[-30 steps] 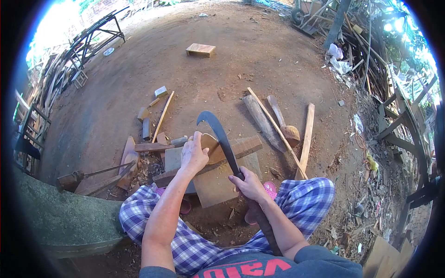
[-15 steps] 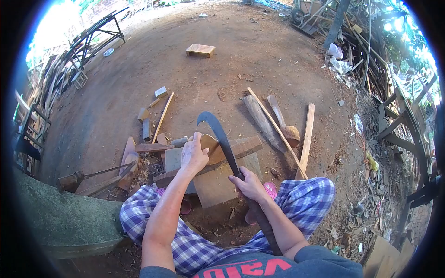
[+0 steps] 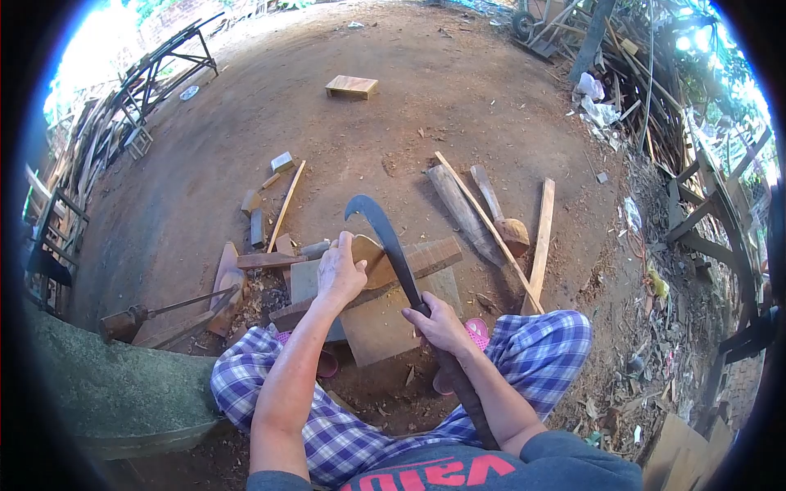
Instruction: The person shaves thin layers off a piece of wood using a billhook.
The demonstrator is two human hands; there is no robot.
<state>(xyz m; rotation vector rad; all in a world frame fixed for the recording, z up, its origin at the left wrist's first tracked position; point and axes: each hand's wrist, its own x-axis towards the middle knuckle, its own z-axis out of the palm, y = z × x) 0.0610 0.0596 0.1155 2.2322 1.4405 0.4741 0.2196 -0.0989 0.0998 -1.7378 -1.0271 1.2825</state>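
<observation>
My right hand (image 3: 442,323) is wrapped round the long dark handle of a billhook (image 3: 388,237), its hooked blade pointing away from me. The handle runs back along my right forearm. In my left hand (image 3: 342,272) is a flat, rounded piece of light brown wood (image 3: 375,265), with the fingers closed on its upper left edge. The blade crosses over the right side of this wood. Beneath both lies a thick wooden beam (image 3: 432,257), slanting across a flat board (image 3: 385,329) on the ground between my feet.
To the left lie a mallet-like tool (image 3: 124,322), short wood blocks and a green-grey curved ledge (image 3: 123,385). On the right are a wooden mallet (image 3: 512,233) and long sticks (image 3: 540,237). A low wooden stool (image 3: 352,86) stands farther out on the dirt.
Both hands keep their grip, and the billhook stays over the wood in almost the same place. The whole view has shifted very slightly.
</observation>
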